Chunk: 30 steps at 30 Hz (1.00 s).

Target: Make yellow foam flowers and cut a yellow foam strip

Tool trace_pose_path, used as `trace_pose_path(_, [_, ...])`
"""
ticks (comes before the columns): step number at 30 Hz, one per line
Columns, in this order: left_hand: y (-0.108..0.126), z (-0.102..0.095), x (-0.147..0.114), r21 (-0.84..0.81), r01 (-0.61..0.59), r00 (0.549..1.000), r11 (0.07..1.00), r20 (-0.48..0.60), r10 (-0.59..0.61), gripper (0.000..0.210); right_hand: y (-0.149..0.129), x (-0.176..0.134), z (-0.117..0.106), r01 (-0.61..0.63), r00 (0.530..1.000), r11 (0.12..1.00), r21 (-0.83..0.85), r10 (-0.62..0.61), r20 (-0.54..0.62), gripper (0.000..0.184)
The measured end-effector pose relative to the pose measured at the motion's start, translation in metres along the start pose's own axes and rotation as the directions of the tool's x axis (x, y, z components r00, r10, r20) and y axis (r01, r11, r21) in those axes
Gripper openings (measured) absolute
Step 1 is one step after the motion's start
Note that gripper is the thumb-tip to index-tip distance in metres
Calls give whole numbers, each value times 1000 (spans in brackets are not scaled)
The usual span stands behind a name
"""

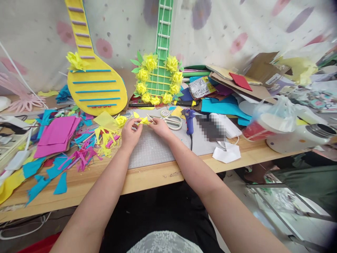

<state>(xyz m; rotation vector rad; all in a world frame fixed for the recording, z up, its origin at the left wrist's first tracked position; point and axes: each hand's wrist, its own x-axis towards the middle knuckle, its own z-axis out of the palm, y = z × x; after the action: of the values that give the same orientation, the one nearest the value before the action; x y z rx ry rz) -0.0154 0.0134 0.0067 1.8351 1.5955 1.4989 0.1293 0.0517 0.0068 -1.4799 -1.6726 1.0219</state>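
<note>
My left hand [131, 133] pinches a small yellow paper flower piece [144, 121] over the grey cutting mat [150, 151]. Close on its right, my right hand [160, 128] is closed at the fingertips around a thin pale stick [151, 118] that points toward the paper. Just left of my left fingers lies a finished-looking yellow paper flower [121, 121]. Grey-handled scissors [173, 123] rest beyond my right hand, partly hidden by it. A loose yellow petal [136, 115] lies behind the hands.
Behind stand a yellow lute-shaped board [97, 89] and a green one [163, 52] ringed with yellow flowers. Paper scraps [86, 154] and magenta sheets [56, 137] cover the left. A blue glue gun [189, 121], a bagged cup [263, 126] and a white flask [295, 138] are rightward.
</note>
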Motion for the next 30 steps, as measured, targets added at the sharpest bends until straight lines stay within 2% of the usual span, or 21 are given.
trace_pose_path(2, [0,0,1,35,16,999,999,-39,-14,14,-5,-4,-1,51,996,999,14,-50,-75,31])
trace_pose_path(5, [0,0,2,85,37,995,996,-93,-29,12,-14,-14,-3,217,965,976,10,-213,-154,37])
trace_pose_path(7, [0,0,2,96,28,996,995,-91,-20,11,-19,-20,-3,298,946,952,-65,-303,-113,36])
trace_pose_path(10, [1,0,1,89,-4,998,996,-64,10,11,-22,-24,-1,342,933,923,-177,-356,-53,30])
trace_pose_path(13, [5,0,-1,42,-56,998,998,18,55,16,-19,-22,1,315,938,927,-202,-337,-83,21])
trace_pose_path(16, [6,0,-2,12,-104,992,995,77,102,23,-16,-17,0,258,956,959,-119,-271,-114,16])
trace_pose_path(19, [6,0,-1,40,-116,992,993,57,113,22,-13,-14,-1,240,965,971,-9,-240,-107,15])
trace_pose_path(22, [4,1,0,64,-120,992,991,37,118,21,-10,-11,0,273,958,961,51,-268,-99,14])
trace_pose_path(25, [4,1,0,69,-132,991,989,38,130,21,-10,-11,1,290,954,954,71,-282,-99,13])
trace_pose_path(30, [4,1,0,79,-131,991,988,47,127,21,-13,-13,0,250,966,967,58,-244,-91,12])
